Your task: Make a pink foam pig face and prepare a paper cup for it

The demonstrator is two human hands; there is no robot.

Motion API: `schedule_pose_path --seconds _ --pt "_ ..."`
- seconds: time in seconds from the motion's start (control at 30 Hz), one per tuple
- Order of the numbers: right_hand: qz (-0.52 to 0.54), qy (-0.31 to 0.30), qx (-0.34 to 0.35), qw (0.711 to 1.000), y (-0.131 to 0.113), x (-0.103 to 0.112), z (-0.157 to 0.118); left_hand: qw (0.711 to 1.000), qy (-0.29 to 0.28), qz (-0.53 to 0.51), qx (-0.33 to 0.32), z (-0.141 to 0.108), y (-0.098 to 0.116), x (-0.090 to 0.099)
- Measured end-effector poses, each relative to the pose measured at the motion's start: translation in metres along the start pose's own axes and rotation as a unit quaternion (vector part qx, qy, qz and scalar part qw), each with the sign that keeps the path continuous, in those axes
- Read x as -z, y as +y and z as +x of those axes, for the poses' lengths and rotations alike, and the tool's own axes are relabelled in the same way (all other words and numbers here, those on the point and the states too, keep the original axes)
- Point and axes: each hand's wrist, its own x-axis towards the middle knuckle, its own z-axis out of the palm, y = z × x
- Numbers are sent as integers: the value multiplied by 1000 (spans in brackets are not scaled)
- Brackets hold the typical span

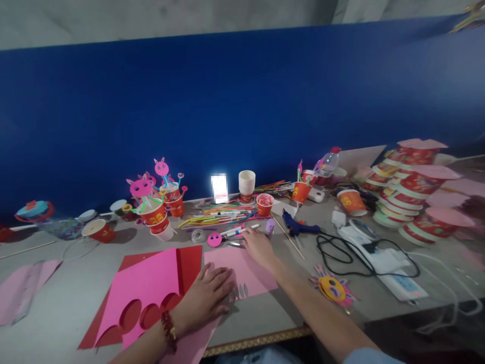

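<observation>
Left hand (212, 290), fingers spread, rests on pale-pink rectangular paper sheet (242, 268), apparently steadying it. Right hand (259, 246) is near 1 slim white plastic marker (230, 233); cannot tell whether fingers pinch.

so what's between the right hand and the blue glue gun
In the head view, a small purple object and a thin wooden stick lie between the right hand and the blue glue gun.
</observation>
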Motion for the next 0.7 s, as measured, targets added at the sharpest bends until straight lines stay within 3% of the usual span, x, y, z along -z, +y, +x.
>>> schedule_pose_path --seconds 0.1,0.23,0.37,0.5,0.6,0.7 --pt "-8 -2 -1 1000 3 0 6 1000 2 -8 8 -2 2 0" --pt "2 3 5 1000 4 21 4 999 15 -32 16 -4 -1 2" --pt "33 37 12 999 -6 60 -10 987 114 -31 105 5 -16 8" --pt "145 131 35 980 -25 95 -28 956 221 1 195 30 -29 23" --pt "212 157 22 964 -36 106 -40 958 229 5 175 50 -29 36" --pt "300 187 -23 935 -41 99 -48 965 219 -14 144 62 -20 46"
